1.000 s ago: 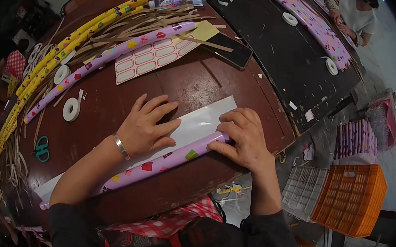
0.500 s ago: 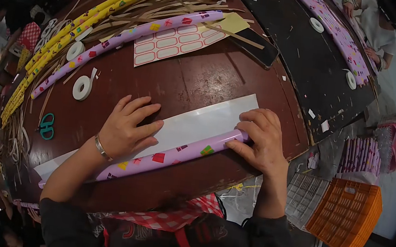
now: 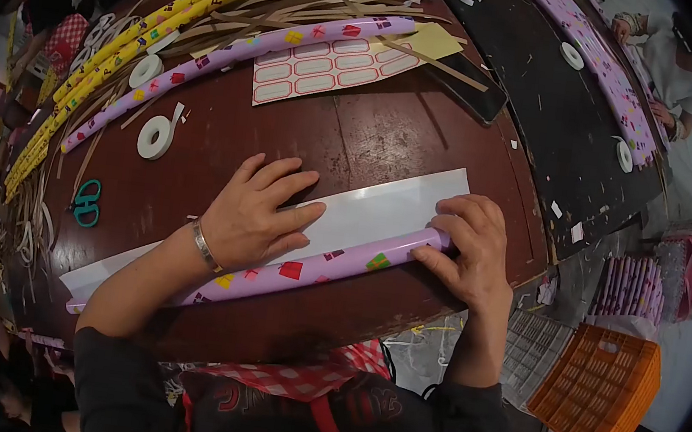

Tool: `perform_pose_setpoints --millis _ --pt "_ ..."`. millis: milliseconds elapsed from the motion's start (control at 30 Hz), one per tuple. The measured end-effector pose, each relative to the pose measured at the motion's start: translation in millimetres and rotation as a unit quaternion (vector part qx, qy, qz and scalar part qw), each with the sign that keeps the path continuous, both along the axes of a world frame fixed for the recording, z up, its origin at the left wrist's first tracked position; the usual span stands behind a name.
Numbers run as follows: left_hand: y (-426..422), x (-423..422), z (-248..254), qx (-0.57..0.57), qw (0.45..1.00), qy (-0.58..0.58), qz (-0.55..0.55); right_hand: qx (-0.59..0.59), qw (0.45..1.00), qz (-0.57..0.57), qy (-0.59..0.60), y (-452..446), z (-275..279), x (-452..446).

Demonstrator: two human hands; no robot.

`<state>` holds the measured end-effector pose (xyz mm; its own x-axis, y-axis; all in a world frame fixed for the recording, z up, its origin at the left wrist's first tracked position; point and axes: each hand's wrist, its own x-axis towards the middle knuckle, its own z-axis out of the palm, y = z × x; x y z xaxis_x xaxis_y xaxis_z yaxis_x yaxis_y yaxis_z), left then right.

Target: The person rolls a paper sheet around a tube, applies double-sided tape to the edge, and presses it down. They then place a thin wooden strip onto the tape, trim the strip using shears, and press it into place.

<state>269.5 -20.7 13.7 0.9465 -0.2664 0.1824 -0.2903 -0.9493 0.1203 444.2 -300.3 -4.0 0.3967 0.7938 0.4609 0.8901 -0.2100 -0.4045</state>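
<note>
A roll of purple gift-patterned paper (image 3: 305, 271) lies near the front edge of the brown table, its white underside (image 3: 381, 207) spread flat behind it. My left hand (image 3: 261, 211) rests with fingers spread on the white sheet, beside the roll's middle, and holds nothing. At the roll's right end, my right hand (image 3: 470, 247) curls its fingers and thumb around the purple tube.
Behind lie a finished purple tube (image 3: 272, 41), yellow tubes (image 3: 207, 8), brown strips, a label sheet (image 3: 328, 69), a phone (image 3: 471, 94), tape (image 3: 155, 137) and green scissors (image 3: 86, 203). An orange crate (image 3: 595, 389) stands right; another person's hands (image 3: 661, 111) are at the far right.
The view has shifted, so the table items appear further up and right. My left hand has moved slightly right along the sheet; my right hand keeps its grip on the roll's end.
</note>
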Motion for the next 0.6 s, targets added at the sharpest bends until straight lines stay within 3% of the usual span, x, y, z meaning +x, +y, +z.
perform_pose_setpoints --millis 600 --pt "10 -21 7 0.003 0.999 0.026 0.042 -0.01 1.0 -0.006 -0.008 1 3 -2"
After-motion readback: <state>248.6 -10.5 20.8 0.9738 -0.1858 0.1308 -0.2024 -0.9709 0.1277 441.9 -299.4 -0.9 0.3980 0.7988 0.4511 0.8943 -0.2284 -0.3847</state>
